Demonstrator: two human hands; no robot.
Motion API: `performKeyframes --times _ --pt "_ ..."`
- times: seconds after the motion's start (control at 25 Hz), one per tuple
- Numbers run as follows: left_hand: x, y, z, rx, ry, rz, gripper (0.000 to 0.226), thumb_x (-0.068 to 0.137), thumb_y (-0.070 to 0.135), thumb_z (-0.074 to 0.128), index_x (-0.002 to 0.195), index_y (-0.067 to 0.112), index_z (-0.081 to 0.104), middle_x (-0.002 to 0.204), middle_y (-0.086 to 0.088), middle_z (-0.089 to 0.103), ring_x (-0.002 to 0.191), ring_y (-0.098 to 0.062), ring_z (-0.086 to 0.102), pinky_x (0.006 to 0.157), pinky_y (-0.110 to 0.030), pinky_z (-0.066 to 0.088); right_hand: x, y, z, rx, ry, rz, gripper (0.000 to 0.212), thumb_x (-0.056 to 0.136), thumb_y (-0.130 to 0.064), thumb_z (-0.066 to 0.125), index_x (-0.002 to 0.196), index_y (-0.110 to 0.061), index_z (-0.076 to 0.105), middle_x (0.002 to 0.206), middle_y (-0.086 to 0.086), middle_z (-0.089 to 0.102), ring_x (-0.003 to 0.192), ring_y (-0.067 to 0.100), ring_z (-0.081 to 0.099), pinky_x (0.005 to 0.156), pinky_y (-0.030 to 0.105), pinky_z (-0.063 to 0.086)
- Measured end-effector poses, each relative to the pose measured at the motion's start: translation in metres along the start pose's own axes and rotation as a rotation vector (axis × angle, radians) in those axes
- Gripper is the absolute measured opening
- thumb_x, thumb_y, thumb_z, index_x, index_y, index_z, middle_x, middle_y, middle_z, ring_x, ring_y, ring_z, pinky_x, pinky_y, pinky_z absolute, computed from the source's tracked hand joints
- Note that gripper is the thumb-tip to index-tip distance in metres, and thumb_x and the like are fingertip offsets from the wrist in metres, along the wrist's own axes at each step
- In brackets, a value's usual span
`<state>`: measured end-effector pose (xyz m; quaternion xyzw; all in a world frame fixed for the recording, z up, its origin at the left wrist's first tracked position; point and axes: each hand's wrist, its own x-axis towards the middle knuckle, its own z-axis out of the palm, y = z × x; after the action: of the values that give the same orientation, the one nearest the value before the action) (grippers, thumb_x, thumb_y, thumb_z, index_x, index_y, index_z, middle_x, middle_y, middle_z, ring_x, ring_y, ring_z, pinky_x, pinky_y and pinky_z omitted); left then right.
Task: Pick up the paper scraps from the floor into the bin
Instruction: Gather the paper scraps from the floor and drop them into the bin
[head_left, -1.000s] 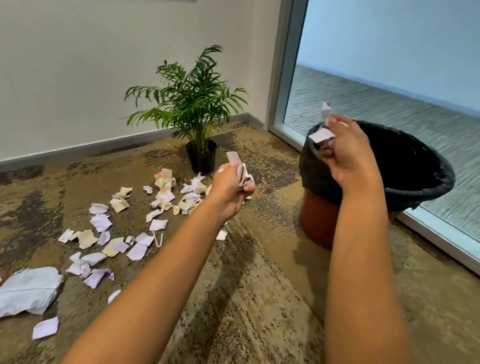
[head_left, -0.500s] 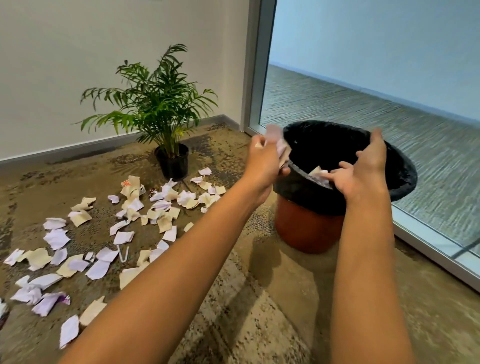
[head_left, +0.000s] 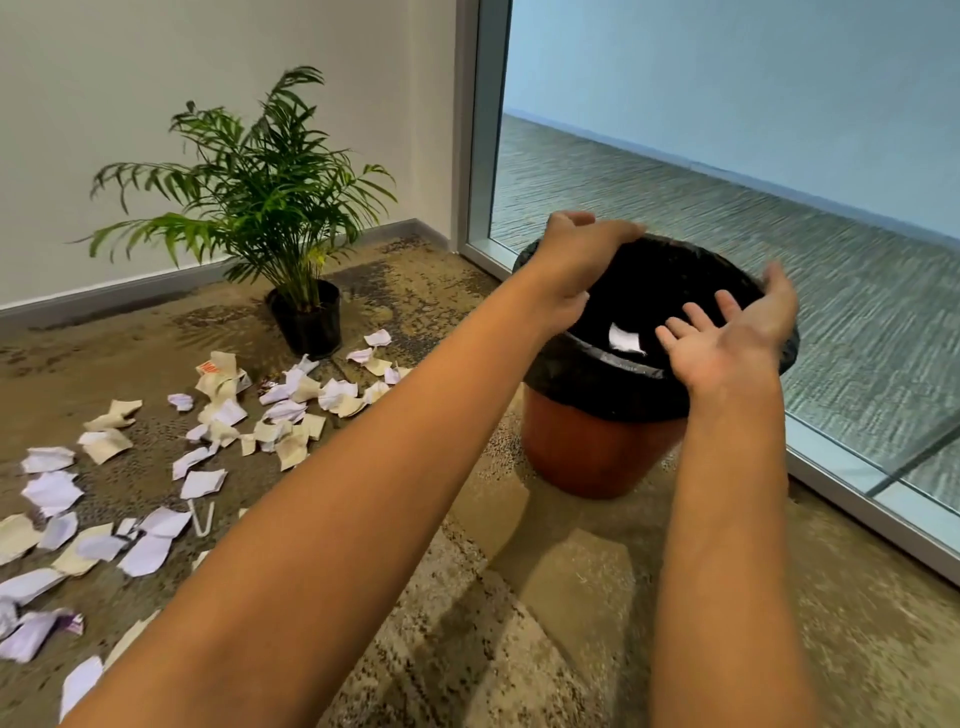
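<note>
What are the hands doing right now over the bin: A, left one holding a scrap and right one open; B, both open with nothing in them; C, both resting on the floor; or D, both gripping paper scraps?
B: the left hand and right hand are spread above the bin, holding nothing, and a white scrap shows inside it.

Mottled brown carpet floor (head_left: 545, 597) carries scattered paper scraps (head_left: 208, 441), a potted plant (head_left: 306, 322) and the bin (head_left: 597, 447)
</note>
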<state>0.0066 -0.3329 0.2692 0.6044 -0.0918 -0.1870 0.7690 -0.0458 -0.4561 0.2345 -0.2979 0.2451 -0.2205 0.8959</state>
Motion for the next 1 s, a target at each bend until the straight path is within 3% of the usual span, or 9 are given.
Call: performKeyframes --times 0.12,0.24,0.32,0.44,0.52,0.6,0.76,0.88,1.0 --pt "-0.004 -0.010 -0.024 -0.130 0.073 0.035 0.025 0.094 0.012 0.059 0.117 0.010 0.051 0.120 -0.011 0.056 0.108 -0.023 0.055 0.098 -0.042 0.047 -0.004 0.001 0.002 0.040 0.006 -0.037 0.065 0.095 -0.051 0.048 0.145 -0.011 0.040 0.155 0.019 0.032 0.147 0.034 0.024 0.117 0.041 0.025" --pt "-0.015 -0.028 -0.050 -0.167 0.279 0.122 0.015 0.096 0.007 0.052 0.110 0.008 0.057 0.107 -0.010 0.061 0.095 -0.023 0.062 0.080 -0.033 0.054 -0.011 0.014 0.017 0.013 -0.048 -0.088 0.052 0.097 -0.042 0.048 0.138 -0.009 0.049 0.148 0.017 0.042 0.143 0.029 0.034 0.113 0.035 0.031" --pt "-0.022 -0.055 -0.069 -0.018 0.417 0.143 0.016 0.094 0.007 0.049 0.104 0.012 0.060 0.098 -0.006 0.062 0.084 -0.019 0.060 0.075 -0.033 0.052 -0.023 0.037 0.035 -0.126 -0.043 -0.207 0.038 0.098 -0.031 0.051 0.128 -0.007 0.054 0.142 0.017 0.049 0.135 0.025 0.045 0.108 0.030 0.037" --pt "-0.033 -0.106 -0.099 0.178 0.519 0.065 0.015 0.091 0.008 0.051 0.097 0.018 0.060 0.097 -0.004 0.064 0.079 -0.016 0.058 0.067 -0.028 0.048 -0.046 0.083 0.059 -0.346 -0.064 -0.582 0.019 0.093 -0.008 0.058 0.112 -0.008 0.057 0.119 0.012 0.060 0.112 0.017 0.057 0.090 0.012 0.045" --pt "-0.039 -0.133 -0.127 0.305 0.590 0.006 0.013 0.089 0.010 0.053 0.096 0.019 0.060 0.095 -0.002 0.063 0.076 -0.014 0.057 0.057 -0.023 0.041 -0.058 0.114 0.068 -0.426 -0.177 -0.741 0.017 0.090 -0.004 0.058 0.105 -0.013 0.058 0.116 0.016 0.060 0.110 0.021 0.059 0.088 0.013 0.047" --pt "-0.042 -0.155 -0.159 0.395 0.672 -0.033 0.012 0.087 0.010 0.054 0.094 0.019 0.058 0.095 -0.002 0.062 0.079 -0.017 0.058 0.056 -0.024 0.041 -0.061 0.140 0.070 -0.514 -0.279 -0.780 0.017 0.090 -0.005 0.058 0.101 -0.018 0.061 0.114 0.015 0.061 0.104 0.012 0.061 0.086 0.014 0.048" --pt "-0.048 -0.183 -0.220 0.592 0.841 -0.181 0.022 0.084 0.017 0.059 0.103 0.019 0.049 0.113 -0.004 0.051 0.093 -0.022 0.057 0.083 -0.041 0.052 -0.053 0.202 0.057 -0.728 -0.380 -0.692 0.016 0.091 -0.008 0.057 0.095 -0.023 0.063 0.107 0.003 0.063 0.090 -0.007 0.057 0.080 0.007 0.045" --pt "-0.052 -0.199 -0.250 0.842 0.921 -0.168 0.038 0.083 0.023 0.062 0.116 0.017 0.044 0.128 -0.007 0.044 0.117 -0.026 0.049 0.103 -0.044 0.038 -0.037 0.249 0.034 -0.833 -0.351 -0.567 0.017 0.092 -0.007 0.056 0.097 -0.021 0.065 0.106 0.000 0.064 0.089 -0.008 0.056 0.075 0.002 0.042" --pt "-0.056 -0.214 -0.284 1.117 0.907 -0.163 0.058 0.083 0.032 0.061 0.132 0.011 0.039 0.148 -0.016 0.032 0.140 -0.033 0.027 0.116 -0.050 0.019 -0.023 0.292 0.012 -0.953 -0.332 -0.436 0.018 0.092 -0.010 0.056 0.097 -0.025 0.065 0.108 -0.005 0.066 0.096 -0.002 0.059 0.072 0.002 0.042"
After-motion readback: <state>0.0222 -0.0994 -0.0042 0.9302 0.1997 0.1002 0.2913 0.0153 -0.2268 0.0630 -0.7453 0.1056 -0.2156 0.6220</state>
